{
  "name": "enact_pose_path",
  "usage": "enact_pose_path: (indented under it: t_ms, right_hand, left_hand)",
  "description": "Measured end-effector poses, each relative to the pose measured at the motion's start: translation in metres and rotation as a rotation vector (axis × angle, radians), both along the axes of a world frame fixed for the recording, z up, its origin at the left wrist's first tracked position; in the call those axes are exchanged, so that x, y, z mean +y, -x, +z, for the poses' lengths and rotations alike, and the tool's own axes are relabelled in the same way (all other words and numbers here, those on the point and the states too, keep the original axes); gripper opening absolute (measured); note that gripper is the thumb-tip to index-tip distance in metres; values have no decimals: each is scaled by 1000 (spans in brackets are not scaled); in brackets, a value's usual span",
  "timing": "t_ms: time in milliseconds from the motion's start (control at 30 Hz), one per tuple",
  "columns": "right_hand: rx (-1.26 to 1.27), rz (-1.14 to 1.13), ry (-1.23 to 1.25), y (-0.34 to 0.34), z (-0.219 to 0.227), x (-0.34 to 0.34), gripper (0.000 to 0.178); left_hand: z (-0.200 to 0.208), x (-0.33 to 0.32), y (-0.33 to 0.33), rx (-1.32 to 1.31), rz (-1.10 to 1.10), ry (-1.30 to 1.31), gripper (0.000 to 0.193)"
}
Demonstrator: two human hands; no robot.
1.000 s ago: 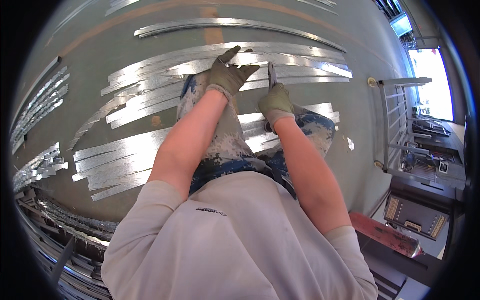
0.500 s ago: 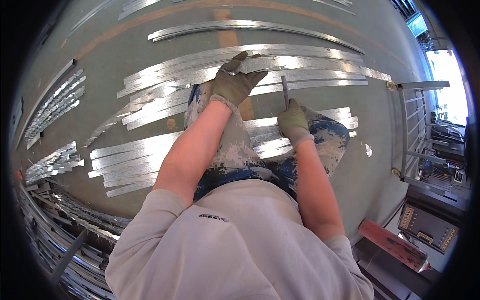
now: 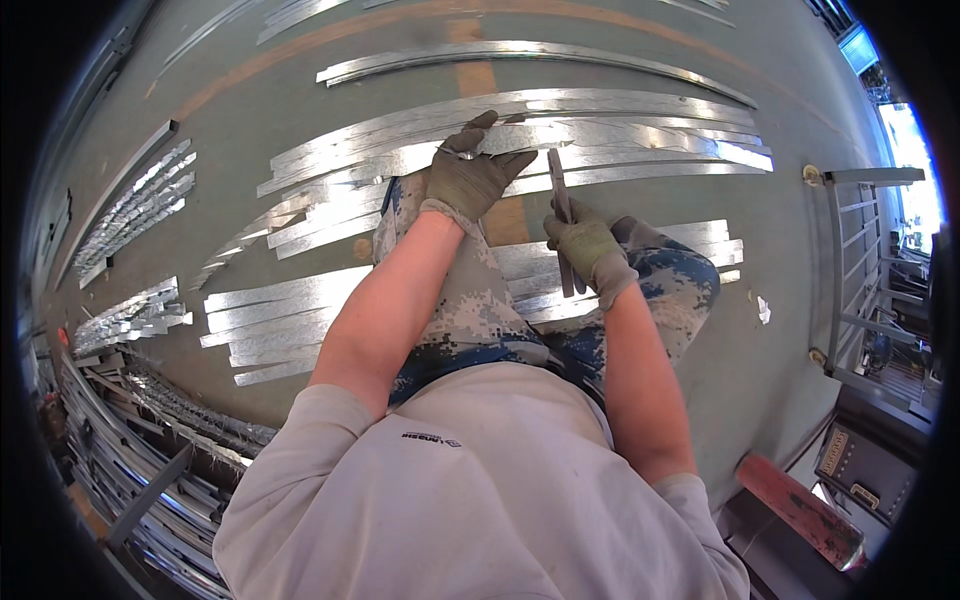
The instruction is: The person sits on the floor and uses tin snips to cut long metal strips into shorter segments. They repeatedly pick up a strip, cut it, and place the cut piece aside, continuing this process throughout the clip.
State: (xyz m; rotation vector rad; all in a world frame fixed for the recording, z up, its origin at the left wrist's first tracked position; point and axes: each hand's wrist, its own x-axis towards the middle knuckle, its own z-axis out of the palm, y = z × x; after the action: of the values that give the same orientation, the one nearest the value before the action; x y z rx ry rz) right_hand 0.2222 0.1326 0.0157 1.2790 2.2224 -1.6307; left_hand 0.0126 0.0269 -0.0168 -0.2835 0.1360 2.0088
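In an olive work glove, my left hand (image 3: 465, 182) is closed on a long shiny metal strip (image 3: 540, 136), thumb below it and fingers over its upper side. My right hand (image 3: 583, 243), gloved alike, grips a long, flat, dark metal tool (image 3: 557, 178). Its far end reaches the lower edge of the held strip; whether they touch I cannot tell. The tool's other end sticks out below my fist, and its exact kind is unclear. More metal strips (image 3: 700, 168) lie beneath and beyond my hands.
Several strips (image 3: 285, 318) lie by my left leg, with another bundle (image 3: 530, 50) farther off. Stacked metal pieces (image 3: 140, 205) stand at the left, near a rack of long profiles (image 3: 165, 525). On the right are a metal frame (image 3: 840, 270) and a red cylinder (image 3: 800, 508).
My right hand has brought the tool up to the held strip, and more of the tool now shows below the fist. The left hand keeps its hold. The whole view has shifted slightly.
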Motion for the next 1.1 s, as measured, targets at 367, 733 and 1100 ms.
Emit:
enact_pose_path:
  t_ms: [367, 733, 1100]
  right_hand:
    - [42, -43, -53, 1, -15, 3, 52]
    - [8, -59, -28, 4, -3, 1, 44]
    - [191, -170, 608, -6, 34, 6, 35]
  left_hand:
    - [3, 1, -2, 52, 15, -44, 37]
    - [5, -1, -5, 133, 53, 16, 33]
    - [3, -3, -5, 117, 64, 114, 31]
